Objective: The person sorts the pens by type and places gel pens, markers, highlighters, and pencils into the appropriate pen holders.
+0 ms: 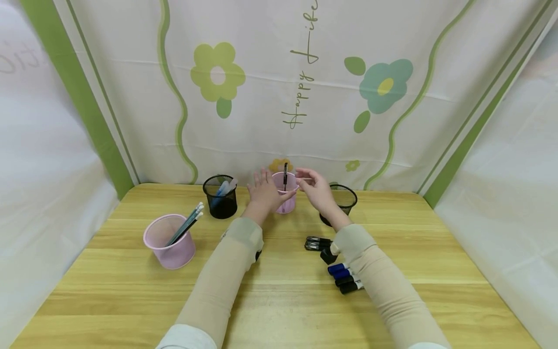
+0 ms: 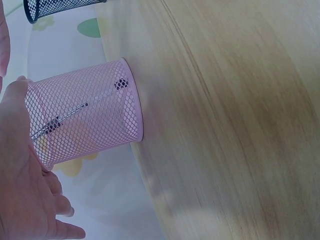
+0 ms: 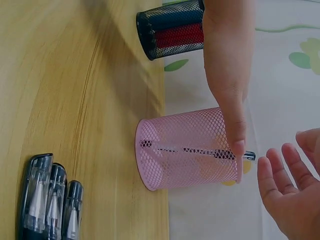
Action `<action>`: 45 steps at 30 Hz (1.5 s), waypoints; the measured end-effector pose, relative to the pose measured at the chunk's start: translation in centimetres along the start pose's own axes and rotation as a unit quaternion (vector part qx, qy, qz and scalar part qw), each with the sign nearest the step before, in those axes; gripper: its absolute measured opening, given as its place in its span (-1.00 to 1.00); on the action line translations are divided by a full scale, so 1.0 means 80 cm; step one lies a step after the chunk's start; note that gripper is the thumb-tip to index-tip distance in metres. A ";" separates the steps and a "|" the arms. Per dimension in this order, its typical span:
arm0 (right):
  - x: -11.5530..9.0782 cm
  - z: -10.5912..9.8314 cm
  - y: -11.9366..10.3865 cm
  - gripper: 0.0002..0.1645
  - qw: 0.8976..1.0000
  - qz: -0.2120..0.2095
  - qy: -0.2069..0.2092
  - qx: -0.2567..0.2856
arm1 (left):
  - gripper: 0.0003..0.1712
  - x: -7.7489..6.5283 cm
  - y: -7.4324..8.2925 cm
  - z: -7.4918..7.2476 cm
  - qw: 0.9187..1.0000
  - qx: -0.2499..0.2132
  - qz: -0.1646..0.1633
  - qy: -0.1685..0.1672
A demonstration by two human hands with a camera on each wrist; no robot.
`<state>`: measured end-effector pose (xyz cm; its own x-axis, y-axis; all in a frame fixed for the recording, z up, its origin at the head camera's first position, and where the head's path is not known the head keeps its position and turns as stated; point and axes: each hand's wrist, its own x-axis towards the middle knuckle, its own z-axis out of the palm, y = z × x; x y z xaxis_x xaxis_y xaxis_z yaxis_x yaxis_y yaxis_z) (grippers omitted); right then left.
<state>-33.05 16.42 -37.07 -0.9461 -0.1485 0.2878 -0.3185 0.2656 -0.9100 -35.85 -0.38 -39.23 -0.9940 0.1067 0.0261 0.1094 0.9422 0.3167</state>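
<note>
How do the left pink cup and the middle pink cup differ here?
Contents: the left pink cup holds several pencils; the middle pink cup holds one pen. Place: the left pink cup stands away from the back cloth, the middle one close to it. Contact: the left hand touches the middle one's rim; no hand touches the left one. Both are pink, round-rimmed and upright.

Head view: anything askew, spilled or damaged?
Nothing stands out. The middle pink cup, with a pen in it, the left pink cup and both black cups stand upright; loose pens and markers lie grouped on the table. No spill or damage shows, though sleeves cover some table.
</note>
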 end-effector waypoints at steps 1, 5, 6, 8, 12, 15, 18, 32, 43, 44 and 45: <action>-0.001 -0.001 -0.001 -0.54 1.000 -0.001 -0.001 0.004 | 0.36 0.000 0.000 -0.001 1.000 -0.001 0.001 -0.001; -0.004 -0.003 -0.004 -0.57 1.000 -0.004 -0.008 0.014 | 0.36 -0.002 0.000 -0.003 1.000 -0.005 0.002 -0.003; -0.005 -0.003 -0.005 -0.57 1.000 -0.005 -0.012 0.014 | 0.36 -0.002 0.000 -0.003 1.000 -0.004 0.001 -0.004; -0.008 -0.004 -0.005 -0.58 1.000 -0.009 -0.021 0.011 | 0.36 -0.003 0.000 -0.004 1.000 0.000 0.000 -0.004; -0.014 -0.007 -0.006 -0.58 0.999 -0.021 -0.039 -0.004 | 0.35 -0.002 0.000 -0.002 1.000 0.000 0.002 -0.005; -0.019 -0.009 -0.006 -0.57 0.998 -0.029 -0.048 -0.018 | 0.34 -0.002 -0.001 -0.002 1.000 -0.001 0.002 -0.006; -0.023 -0.012 -0.006 -0.58 0.997 -0.035 -0.055 -0.032 | 0.36 -0.002 -0.001 -0.002 1.000 0.005 0.000 -0.007; -0.041 -0.031 0.007 -0.60 0.992 -0.034 -0.095 -0.077 | 0.39 0.003 -0.001 0.000 1.000 0.002 0.001 -0.011; -0.063 -0.047 0.019 -0.62 0.966 -0.039 -0.193 -0.167 | 0.36 -0.004 0.000 -0.003 1.000 -0.016 0.002 -0.005; -0.065 -0.049 0.021 -0.63 0.964 -0.039 -0.198 -0.171 | 0.36 -0.004 0.000 -0.003 1.000 -0.017 0.002 -0.005; -0.067 -0.051 0.023 -0.63 0.963 -0.040 -0.203 -0.176 | 0.35 -0.003 0.000 -0.003 1.000 -0.016 0.002 -0.006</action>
<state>-28.82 21.59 -39.04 -0.8401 -0.5220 0.1474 -0.4564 0.5336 -0.7120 -35.58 -0.49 -39.00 -0.9932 0.1148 0.0169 0.1135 0.9310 0.3470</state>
